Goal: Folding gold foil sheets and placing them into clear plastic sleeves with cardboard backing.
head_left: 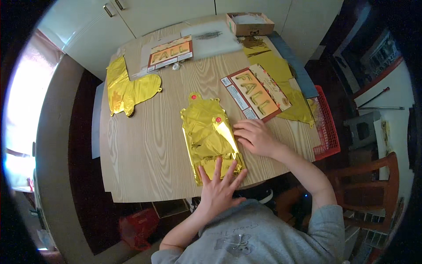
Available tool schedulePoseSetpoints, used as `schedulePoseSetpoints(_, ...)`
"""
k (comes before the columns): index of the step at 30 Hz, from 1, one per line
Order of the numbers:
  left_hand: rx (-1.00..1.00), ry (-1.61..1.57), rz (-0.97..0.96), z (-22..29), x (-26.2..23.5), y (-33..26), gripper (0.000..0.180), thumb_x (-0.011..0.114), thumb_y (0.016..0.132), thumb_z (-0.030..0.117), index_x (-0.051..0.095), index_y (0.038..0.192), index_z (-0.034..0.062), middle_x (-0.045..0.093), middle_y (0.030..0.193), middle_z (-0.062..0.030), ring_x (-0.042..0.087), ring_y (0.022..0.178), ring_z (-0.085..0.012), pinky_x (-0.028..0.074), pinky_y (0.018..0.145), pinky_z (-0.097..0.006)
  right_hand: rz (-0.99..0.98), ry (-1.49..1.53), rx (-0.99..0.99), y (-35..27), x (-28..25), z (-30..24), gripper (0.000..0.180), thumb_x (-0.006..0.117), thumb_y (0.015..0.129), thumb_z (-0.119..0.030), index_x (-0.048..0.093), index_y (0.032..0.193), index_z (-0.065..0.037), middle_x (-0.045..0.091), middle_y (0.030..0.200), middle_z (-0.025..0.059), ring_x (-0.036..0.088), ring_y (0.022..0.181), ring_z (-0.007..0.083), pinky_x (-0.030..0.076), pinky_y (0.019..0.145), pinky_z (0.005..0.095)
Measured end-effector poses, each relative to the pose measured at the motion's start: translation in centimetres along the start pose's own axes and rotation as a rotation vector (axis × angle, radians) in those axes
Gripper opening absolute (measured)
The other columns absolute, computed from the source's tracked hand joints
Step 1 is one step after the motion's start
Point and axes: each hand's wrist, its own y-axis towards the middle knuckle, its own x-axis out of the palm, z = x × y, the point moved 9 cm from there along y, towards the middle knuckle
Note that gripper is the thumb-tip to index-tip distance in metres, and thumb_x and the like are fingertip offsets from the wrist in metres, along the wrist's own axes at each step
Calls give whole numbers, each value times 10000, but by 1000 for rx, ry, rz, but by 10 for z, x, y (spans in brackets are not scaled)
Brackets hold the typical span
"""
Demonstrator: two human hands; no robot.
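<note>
A flat stack of gold foil balloons [207, 134] lies on the wooden table [145, 145] in front of me. My left hand [219, 187] presses flat on the stack's near end, fingers spread. My right hand [254, 137] rests with curled fingers on the stack's right edge, touching the foil. Just beyond my right hand lies a printed card package [255, 93] with gold letter balloons shown on it.
Another gold foil balloon [127, 90] lies at the table's left. A second card package [170, 53] and a clear plastic sleeve [216, 39] sit at the far side, next to a small cardboard box [249, 23]. A red basket [327, 127] stands right of the table, a wooden chair [369, 176] nearer me.
</note>
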Motion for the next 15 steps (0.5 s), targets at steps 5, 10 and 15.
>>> schedulePoseSetpoints(5,3,-11,2,0,-3,0,937,718,620,658,390,1438,341,292,1527,-72,207,1404,-436,171,952,-809,-36,43,17,-5,-2,-5,221,653,809,-167,667,1010,-77,619,1127,70,539,1119,260,393,960,413)
schedulePoseSetpoints(10,22,-50,28,0,-11,-7,921,707,677,618,386,1446,226,312,1512,-114,232,1393,-446,177,1001,-765,-227,341,336,-10,7,5,282,675,818,-230,648,1027,-44,663,916,88,617,915,271,467,837,385)
schedulePoseSetpoints(15,-199,-96,169,-40,-30,-45,882,714,775,471,360,1410,-28,313,1472,-263,246,1400,-438,127,1116,-639,-376,635,617,-17,26,15,338,680,856,-246,594,1091,-19,653,744,73,607,599,186,496,588,329)
